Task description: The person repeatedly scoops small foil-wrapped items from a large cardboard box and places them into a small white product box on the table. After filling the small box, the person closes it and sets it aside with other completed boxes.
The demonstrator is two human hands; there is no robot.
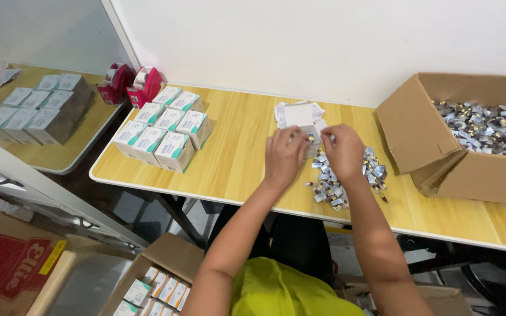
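We see the wooden worktop running from the left edge out past the right, set against a white wall. At its right end sits the open cardboard carton, the biggest thing on it, filled with small silver foil sachets. Below the near edge, on the floor, another open cardboard carton holds packed white-and-teal cartons in rows. At the left of the worktop stands a block of white-and-teal medicine boxes, stacked close together and touching one another. Just behind that block, at the wall, are 2 red tape dispensers, side by side. A second table further left carries a similar group of boxes, seen dimly.

In the middle, near the front edge, lies a loose heap of foil sachets, spread between and below our 2 hands. Behind the hands lies a small pile of folded white paper leaflets, touching the small white box that we hold.

Our left hand is closed around the left side of the small white box, fingers curled onto it. Our right hand pinches at the box's right side with bent fingers; we cannot tell whether a sachet is also between those fingertips. The box stands just above the heap of sachets, well apart from the big carton and from the stacked boxes.
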